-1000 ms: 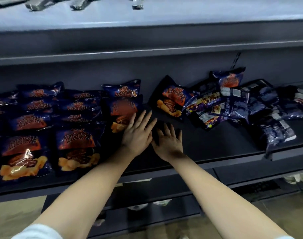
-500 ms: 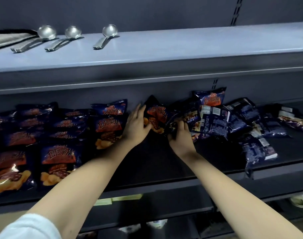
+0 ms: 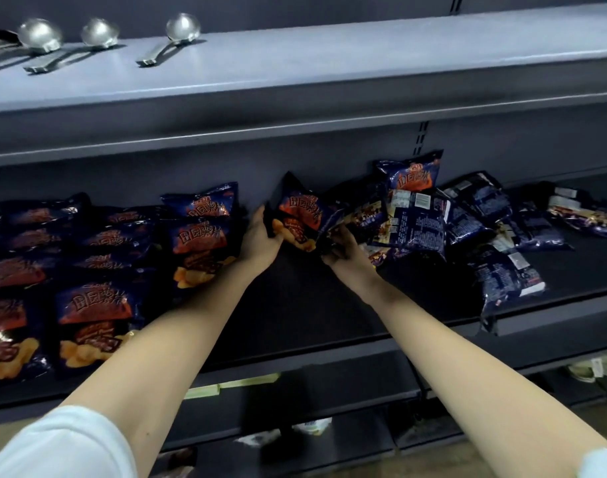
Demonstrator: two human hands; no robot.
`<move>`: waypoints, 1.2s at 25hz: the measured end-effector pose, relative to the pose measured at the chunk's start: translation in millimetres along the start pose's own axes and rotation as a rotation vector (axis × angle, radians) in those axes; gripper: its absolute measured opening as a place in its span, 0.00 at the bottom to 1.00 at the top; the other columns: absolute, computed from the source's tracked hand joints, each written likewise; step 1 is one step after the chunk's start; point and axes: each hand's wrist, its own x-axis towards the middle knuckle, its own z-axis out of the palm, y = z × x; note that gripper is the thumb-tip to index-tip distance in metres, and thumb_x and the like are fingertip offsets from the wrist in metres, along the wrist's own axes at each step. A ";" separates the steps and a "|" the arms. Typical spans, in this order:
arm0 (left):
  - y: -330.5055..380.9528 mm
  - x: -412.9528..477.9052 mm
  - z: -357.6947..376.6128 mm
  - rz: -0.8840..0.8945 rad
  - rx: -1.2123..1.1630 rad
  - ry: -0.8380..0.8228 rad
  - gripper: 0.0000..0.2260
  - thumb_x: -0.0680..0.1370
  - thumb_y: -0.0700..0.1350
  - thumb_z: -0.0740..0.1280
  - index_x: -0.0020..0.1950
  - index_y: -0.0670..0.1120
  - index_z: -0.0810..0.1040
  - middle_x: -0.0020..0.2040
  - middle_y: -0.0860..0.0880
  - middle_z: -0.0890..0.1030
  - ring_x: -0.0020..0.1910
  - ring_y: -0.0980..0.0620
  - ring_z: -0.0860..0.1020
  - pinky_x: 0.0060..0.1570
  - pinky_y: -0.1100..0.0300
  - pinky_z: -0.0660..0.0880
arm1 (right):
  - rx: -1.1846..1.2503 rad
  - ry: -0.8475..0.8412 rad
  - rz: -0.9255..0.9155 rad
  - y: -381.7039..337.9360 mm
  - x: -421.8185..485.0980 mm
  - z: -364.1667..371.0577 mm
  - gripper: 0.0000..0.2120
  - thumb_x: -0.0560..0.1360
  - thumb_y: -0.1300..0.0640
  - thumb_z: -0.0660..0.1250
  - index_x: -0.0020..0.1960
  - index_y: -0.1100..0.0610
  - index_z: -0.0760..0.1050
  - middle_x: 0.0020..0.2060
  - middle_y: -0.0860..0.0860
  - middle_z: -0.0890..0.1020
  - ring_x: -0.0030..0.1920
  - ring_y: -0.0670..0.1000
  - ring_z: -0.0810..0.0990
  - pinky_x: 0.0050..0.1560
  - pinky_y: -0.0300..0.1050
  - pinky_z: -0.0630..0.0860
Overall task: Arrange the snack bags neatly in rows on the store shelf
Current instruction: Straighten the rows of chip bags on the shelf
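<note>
- While both hands are busy at its middle level, the grey upper shelf (image 3: 364,63) spans the full width of the view.
- Below it, the dark middle shelf (image 3: 295,305) carries all the snack bags; a bare strip of deck lies between the two groups.
- Left group: the arranged rows (image 3: 88,305) of dark blue bags lie flat, orange fronts up, overlapping front to back in columns.
- Right group: the loose heap (image 3: 467,219) is unsorted. Its bags lie tilted and crossed, several back side up, and one hangs over the shelf's front edge.
- One white sleeve (image 3: 60,446) shows at the lower left; both forearms reach up from below towards the gap.
- The orange-fronted bag (image 3: 302,215) stands tilted at the rear of the gap. It is near the back panel, between the rows and the heap, and touches the heap on its right.
- The left hand (image 3: 260,239) grips this bag's left edge, with the fingers curled behind and the thumb on the front.
- The right hand (image 3: 343,250) has its fingers curled tight on dark film at the bag's lower right corner, where the bag meets the heap.
- Three metal ladles (image 3: 181,29) lie on the upper shelf at left, bowls to the rear.
- A yellow label strip (image 3: 233,386) sits under the middle shelf's front lip.
</note>
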 end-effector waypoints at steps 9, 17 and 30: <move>2.7 28.3 12.6 -0.021 -0.016 -0.024 0.30 0.78 0.41 0.64 0.76 0.45 0.53 0.74 0.44 0.62 0.72 0.46 0.63 0.68 0.54 0.60 | -0.013 -0.006 -0.002 1.9 18.0 -1.0 0.36 0.76 0.63 0.60 0.77 0.49 0.44 0.74 0.50 0.61 0.72 0.53 0.62 0.70 0.50 0.65; 3.2 28.3 15.9 -0.054 -0.019 -0.060 0.30 0.77 0.39 0.66 0.75 0.46 0.57 0.67 0.44 0.72 0.65 0.46 0.71 0.61 0.56 0.67 | -0.004 -0.062 0.007 2.1 27.9 0.9 0.39 0.77 0.62 0.61 0.76 0.46 0.40 0.73 0.50 0.63 0.72 0.51 0.63 0.72 0.49 0.62; 14.7 -20.6 -29.5 0.014 -0.111 0.099 0.27 0.75 0.38 0.66 0.72 0.48 0.63 0.64 0.48 0.74 0.62 0.50 0.72 0.57 0.63 0.66 | 0.198 0.038 -0.082 -12.3 33.4 18.5 0.32 0.76 0.50 0.65 0.75 0.46 0.53 0.66 0.51 0.73 0.64 0.53 0.72 0.64 0.55 0.70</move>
